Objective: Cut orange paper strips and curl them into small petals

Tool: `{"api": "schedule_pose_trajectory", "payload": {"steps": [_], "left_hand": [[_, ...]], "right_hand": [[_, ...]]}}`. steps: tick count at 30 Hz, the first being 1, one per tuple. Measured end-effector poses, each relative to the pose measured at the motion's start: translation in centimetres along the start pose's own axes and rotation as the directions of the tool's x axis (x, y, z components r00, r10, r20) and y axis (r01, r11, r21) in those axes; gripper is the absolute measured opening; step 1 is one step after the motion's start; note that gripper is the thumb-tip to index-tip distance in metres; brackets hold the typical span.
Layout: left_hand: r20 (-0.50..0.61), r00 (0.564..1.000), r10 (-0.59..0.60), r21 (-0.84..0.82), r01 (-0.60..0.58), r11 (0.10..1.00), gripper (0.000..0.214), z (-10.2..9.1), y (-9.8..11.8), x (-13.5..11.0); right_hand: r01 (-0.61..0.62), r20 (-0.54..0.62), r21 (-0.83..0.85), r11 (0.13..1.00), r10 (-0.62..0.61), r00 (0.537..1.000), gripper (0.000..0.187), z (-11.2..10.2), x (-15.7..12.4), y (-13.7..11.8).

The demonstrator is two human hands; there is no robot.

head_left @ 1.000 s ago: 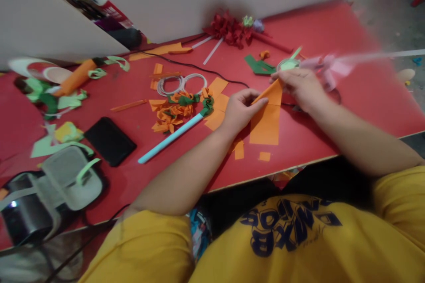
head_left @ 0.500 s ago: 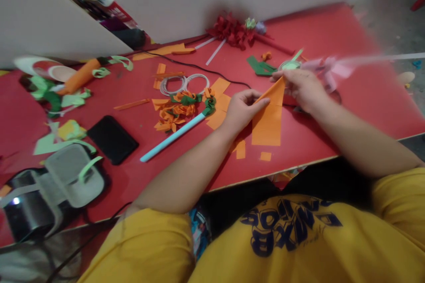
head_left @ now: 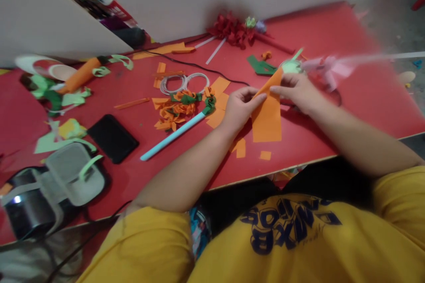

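Observation:
Both my hands pinch one orange paper sheet (head_left: pixel 267 117) over the red table (head_left: pixel 348 97). My left hand (head_left: pixel 239 108) grips the sheet's left edge with closed fingers. My right hand (head_left: pixel 297 90) pinches the top corner, which is folded over and lifted. The lower part of the sheet hangs down toward the table's near edge. Small orange scraps (head_left: pixel 239 148) lie just below the sheet. An orange and green paper flower on a light blue stick (head_left: pixel 172 135) lies left of my left hand.
A black phone (head_left: pixel 113 138) and a grey pouch (head_left: pixel 75 172) sit at the left. Tape rings (head_left: pixel 182 82), a black cable, a red paper flower (head_left: pixel 232 31), a green cutout (head_left: pixel 260 66) and a pink paper flower (head_left: pixel 327 68) lie farther back. A wall bounds the table's far side.
My right hand has drawn the folded top corner left, toward my left hand, and the sheet has lifted and shifted slightly. The left hand has barely moved.

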State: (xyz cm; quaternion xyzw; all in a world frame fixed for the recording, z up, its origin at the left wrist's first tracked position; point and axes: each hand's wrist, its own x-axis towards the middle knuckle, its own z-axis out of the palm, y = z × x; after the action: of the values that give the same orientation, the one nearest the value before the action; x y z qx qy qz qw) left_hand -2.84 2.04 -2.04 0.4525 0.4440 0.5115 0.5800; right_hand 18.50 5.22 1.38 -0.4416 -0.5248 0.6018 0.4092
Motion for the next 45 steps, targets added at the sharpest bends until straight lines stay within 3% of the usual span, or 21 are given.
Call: {"api": "schedule_pose_trajectory", "payload": {"steps": [17, 24, 29, 36, 45], "left_hand": [[0.005, 0.999, 0.054, -0.004, -0.054, 0.999, 0.065, 0.0, 0.0, 0.0], [-0.059, 0.997, 0.049, 0.046, -0.046, 0.998, 0.059, 0.1, 0.5, -0.2], [-0.083, 0.996, 0.027, 0.062, -0.022, 0.998, 0.053, 0.1, 0.6, -0.5], [-0.028, 0.997, 0.071, 0.180, -0.065, 0.981, 0.055, 0.3, 0.3, -0.9], [-0.017, 0.996, 0.083, 0.251, -0.076, 0.965, 0.056, -0.1, -0.2, -0.6]], "right_hand": [[0.036, 0.035, -0.061, 0.997, -0.034, 0.999, 0.028, -0.9, 0.6, 0.2], [0.118, 0.052, -0.119, 0.986, -0.113, 0.992, 0.028, -1.5, 0.8, 0.5], [0.087, 0.048, -0.088, 0.992, -0.083, 0.995, 0.032, -1.0, 0.5, 0.1], [0.020, -0.008, -0.067, 0.998, -0.021, 1.000, 0.033, 0.0, 0.0, -0.1], [0.050, -0.092, -0.016, 0.999, -0.051, 0.994, 0.034, -0.4, 0.3, 0.2]]}}
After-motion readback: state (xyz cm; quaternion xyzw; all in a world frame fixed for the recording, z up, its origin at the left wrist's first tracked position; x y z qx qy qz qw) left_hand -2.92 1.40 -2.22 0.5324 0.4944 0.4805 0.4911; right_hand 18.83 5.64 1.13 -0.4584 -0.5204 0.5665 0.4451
